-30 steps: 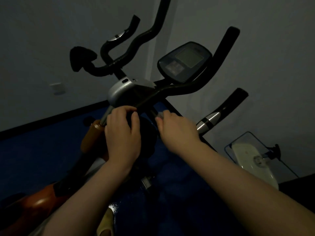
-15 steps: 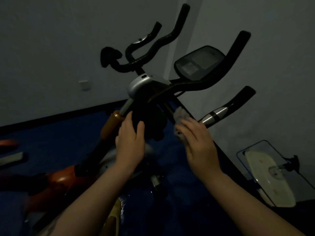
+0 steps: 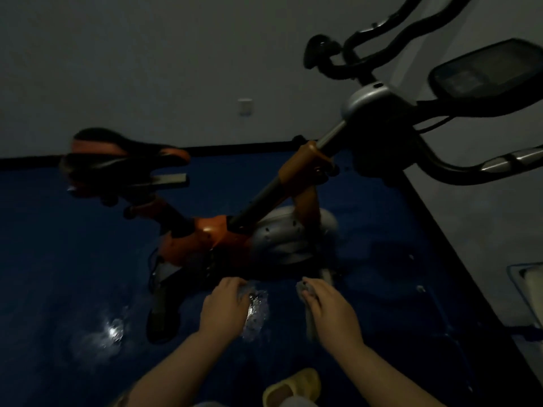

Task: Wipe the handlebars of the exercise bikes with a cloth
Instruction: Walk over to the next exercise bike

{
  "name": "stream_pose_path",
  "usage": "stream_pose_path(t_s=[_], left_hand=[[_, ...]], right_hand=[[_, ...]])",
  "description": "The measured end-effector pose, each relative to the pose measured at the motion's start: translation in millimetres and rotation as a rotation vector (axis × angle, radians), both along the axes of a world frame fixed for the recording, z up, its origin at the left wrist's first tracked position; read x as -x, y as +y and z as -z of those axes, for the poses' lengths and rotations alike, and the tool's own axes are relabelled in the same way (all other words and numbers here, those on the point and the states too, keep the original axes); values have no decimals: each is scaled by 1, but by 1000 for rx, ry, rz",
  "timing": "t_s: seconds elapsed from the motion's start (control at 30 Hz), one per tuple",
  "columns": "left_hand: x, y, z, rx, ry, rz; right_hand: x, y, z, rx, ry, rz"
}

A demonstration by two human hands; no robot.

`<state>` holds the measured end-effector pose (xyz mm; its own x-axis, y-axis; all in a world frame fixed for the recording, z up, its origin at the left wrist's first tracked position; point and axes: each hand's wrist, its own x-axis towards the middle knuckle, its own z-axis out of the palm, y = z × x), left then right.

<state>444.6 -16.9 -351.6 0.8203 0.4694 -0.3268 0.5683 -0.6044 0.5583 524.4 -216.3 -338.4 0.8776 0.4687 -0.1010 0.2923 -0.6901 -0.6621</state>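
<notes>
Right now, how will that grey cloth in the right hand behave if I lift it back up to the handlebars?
Probably floppy: the cloth droops below the right hand, which grips only its top. Likely light, since a loose grip carries it. It may drape over the handlebars rather than stay flat, so bunch it first.

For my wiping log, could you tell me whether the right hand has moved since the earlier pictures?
Yes: the right hand, gripping the cloth, has dropped away from the handlebars.
</notes>
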Motion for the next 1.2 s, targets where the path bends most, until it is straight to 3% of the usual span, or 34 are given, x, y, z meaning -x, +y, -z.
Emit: stream_pose_path(t_s=[0.37,0.6,0.9,1.2], left_hand=[[232,124,6,-19,105,-191],[327,182,-2,-18,119,-321],[350,259,4,13,69,-449],[290,403,9,-36,136,-376]], right_hand=[[188,176,31,128,-73,-424],[262,266,18,159,-119,-614],[276,373,29,272,-134,-812],[229,496,38,300,-95,-815]])
